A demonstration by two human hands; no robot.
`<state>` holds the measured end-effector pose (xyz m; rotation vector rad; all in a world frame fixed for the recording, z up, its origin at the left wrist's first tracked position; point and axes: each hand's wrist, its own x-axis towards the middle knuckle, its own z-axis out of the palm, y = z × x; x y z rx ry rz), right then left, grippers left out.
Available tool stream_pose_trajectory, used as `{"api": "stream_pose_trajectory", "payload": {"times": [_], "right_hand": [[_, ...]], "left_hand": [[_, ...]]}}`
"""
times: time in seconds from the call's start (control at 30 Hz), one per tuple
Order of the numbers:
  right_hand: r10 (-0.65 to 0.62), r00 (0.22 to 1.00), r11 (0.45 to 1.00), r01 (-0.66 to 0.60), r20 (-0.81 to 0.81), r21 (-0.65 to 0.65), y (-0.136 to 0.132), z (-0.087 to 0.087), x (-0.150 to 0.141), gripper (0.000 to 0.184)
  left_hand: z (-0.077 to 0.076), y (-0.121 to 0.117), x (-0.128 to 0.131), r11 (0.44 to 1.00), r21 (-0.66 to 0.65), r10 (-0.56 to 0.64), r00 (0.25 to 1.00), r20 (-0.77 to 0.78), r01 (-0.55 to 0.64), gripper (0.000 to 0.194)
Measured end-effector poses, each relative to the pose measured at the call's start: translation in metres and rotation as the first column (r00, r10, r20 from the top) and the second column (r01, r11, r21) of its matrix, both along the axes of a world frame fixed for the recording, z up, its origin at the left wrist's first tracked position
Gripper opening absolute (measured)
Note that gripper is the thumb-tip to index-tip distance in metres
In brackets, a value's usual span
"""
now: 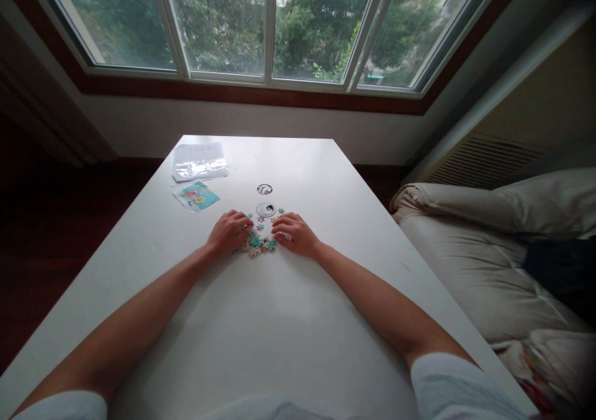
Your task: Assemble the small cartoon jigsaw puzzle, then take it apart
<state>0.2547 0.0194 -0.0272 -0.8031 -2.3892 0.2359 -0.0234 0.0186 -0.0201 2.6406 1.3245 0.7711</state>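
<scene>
**On the table [261,320], pieces [255,243] between two hands**

The pieces lie in a small heap, and some are loose further up, towards the ring [266,210]. The left hand [228,232] is at the left side of the heap, the right hand [298,235] at the right. Probably they are placed so because both can then reach the pieces, and the palms can limit their spreading.

The left fingers are bent and rather close together, with the tips at the pieces. The right fingers are also bent, with small gaps. Whether either hand pinches a piece, I cannot tell.

Beyond the ring is a disc [264,189], apart from it. Further to the left are the card [196,197] and the bag [200,162], perhaps set aside to leave room for the hands; the card lies flat, so its picture is easy to see.
</scene>
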Motion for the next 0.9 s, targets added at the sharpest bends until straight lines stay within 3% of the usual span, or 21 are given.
{"api": "stream_pose_trajectory", "payload": {"times": [0.37,0.53,0.67,0.8,0.9], "right_hand": [[0.012,1.0,1.0,-0.012,0.024,0.018,0.002,-0.002,0.0,0.011],[-0.169,0.985,0.986,0.168,-0.043,-0.02,0.007,-0.008,0.002,0.008],[-0.287,0.956,0.958,0.285,-0.067,-0.038,0.007,-0.008,0.003,0.023],[-0.107,0.994,0.994,0.107,-0.009,-0.002,-0.001,-0.001,0.0,0.01],[0.027,0.995,0.999,-0.03,0.096,0.029,-0.008,0.005,-0.003,0.021]], "left_hand": [[0.005,-0.003,0.004,0.996,-0.006,-0.089,0.995,0.046,0.089,0.025],[0.013,-0.011,0.011,0.961,-0.045,-0.274,0.962,0.014,0.274,0.021],[0.014,-0.015,0.015,0.936,-0.043,-0.351,0.936,-0.03,0.349,0.022],[0.013,-0.016,0.017,0.943,-0.039,-0.332,0.941,-0.072,0.33,0.023],[0.013,-0.016,0.018,0.948,-0.041,-0.319,0.945,-0.068,0.317,0.021]]}}
